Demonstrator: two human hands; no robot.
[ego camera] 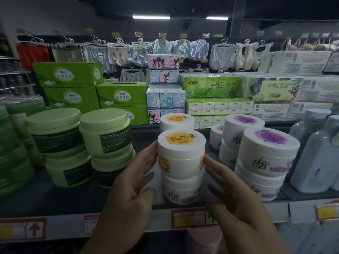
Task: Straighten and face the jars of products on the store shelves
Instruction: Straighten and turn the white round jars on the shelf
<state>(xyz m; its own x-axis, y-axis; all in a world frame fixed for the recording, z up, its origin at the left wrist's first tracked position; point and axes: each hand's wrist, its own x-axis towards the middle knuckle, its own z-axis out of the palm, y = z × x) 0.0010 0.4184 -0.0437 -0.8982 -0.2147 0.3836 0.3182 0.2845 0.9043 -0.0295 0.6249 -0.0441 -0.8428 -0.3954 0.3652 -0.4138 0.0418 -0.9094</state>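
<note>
Two-jar stack [181, 162] between left fingers [145, 156], right fingers [217, 168].

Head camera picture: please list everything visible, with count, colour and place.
orange-label jars: three visible, white, centre
purple-label jars: several, white, stacked right of centre
green jars: four, pale green, stacked at left
bottles: at least two, pale blue-grey, far right
tissue boxes: several, green, behind green jars
tissue packs: many, green and pastel, behind centre
clothes: many, mixed colours, hanging at back
price tags: several, red and yellow, shelf edge
left hand: one, bare, touching top orange-label jar's left side
right hand: one, bare, at its right side
</note>
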